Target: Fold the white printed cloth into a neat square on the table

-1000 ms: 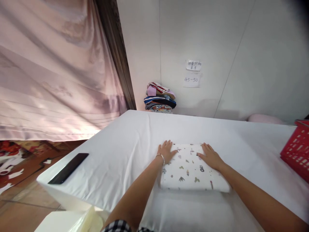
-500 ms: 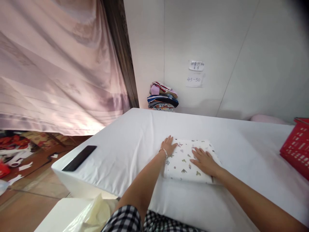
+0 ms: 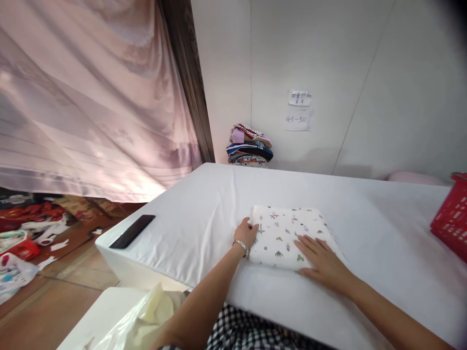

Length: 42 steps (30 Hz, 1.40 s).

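Note:
A folded white cloth (image 3: 282, 233) printed with small leaves and flowers lies flat on the white-covered table (image 3: 204, 194). At its left edge is my left hand (image 3: 245, 234), wearing a bracelet; the fingers are curled against the edge, pinching it, and the fingertips are partly hidden. My right hand (image 3: 323, 262) rests on the cloth's lower right part, palm down with the fingers stretched out, covering that corner.
A dark phone (image 3: 133, 231) lies near the table's left edge. Folded clothes (image 3: 251, 146) are stacked by the wall. A red basket (image 3: 452, 218) stands at far right. A clear plastic bag (image 3: 142, 321) sits on a white surface at front left; a pink curtain (image 3: 91, 97) hangs left.
My left hand has gone from lying spread on the cloth's upper left to curled at its left edge. My right hand has slid slightly down and right. The view has shifted a little.

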Each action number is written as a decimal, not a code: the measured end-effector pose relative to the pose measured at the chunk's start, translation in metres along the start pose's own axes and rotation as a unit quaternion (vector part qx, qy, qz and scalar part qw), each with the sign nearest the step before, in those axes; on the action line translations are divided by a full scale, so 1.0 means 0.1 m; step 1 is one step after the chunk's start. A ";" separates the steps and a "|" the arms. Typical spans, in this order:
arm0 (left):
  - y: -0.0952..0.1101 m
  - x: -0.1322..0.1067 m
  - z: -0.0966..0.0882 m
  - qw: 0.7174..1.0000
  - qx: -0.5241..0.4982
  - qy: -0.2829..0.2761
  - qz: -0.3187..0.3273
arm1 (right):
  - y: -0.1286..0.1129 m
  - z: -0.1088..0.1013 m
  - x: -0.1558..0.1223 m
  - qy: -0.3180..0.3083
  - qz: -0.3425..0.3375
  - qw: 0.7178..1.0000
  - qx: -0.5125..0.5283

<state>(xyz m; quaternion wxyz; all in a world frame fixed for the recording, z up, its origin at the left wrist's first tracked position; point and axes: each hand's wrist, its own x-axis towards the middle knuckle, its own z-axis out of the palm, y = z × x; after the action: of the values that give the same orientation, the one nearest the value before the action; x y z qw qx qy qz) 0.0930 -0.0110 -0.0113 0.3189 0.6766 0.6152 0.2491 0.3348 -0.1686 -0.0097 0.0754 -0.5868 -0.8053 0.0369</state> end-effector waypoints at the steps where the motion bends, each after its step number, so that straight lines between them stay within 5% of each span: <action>1: 0.02 -0.01 0.00 1.000 0.006 0.000 -0.007 | 0.04 0.03 -0.03 0.008 -0.012 1.000 -0.014; 5: 0.12 -0.10 0.12 1.000 0.008 -0.004 -0.020 | 0.47 0.03 -0.06 0.015 -0.010 0.998 -0.058; 9: 0.19 -0.28 0.32 0.996 -0.039 -0.084 0.018 | 1.02 -0.06 -0.12 0.050 0.131 0.982 -0.126; 11: 0.21 -0.34 0.37 0.990 -0.085 -0.105 0.025 | 1.10 -0.08 -0.15 0.065 0.171 0.973 -0.137; 13: 0.20 -0.35 0.36 0.988 -0.127 -0.092 0.001 | 1.00 -0.07 -0.16 0.067 0.166 0.978 -0.112; 17: 0.14 -0.21 0.27 0.985 -0.158 -0.045 -0.045 | 0.42 -0.08 -0.11 0.054 0.101 0.993 -0.005; 23: 0.15 0.05 0.25 0.991 -0.128 0.002 -0.037 | -0.24 -0.08 0.09 0.046 0.012 0.998 0.050; 31: 0.21 0.28 0.27 0.999 -0.040 0.010 0.027 | -0.37 0.28 0.18 0.157 -0.040 0.986 -0.028; 42: 0.16 0.27 0.28 0.997 -0.042 0.031 0.059 | -0.39 0.33 0.17 0.189 -0.033 0.981 -0.035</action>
<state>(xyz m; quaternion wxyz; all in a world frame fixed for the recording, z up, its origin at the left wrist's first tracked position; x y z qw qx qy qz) 0.1275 0.0117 -0.0203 0.3126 0.6900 0.5725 0.3138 0.2877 -0.1636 -0.0354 0.2066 -0.5590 -0.7960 -0.1056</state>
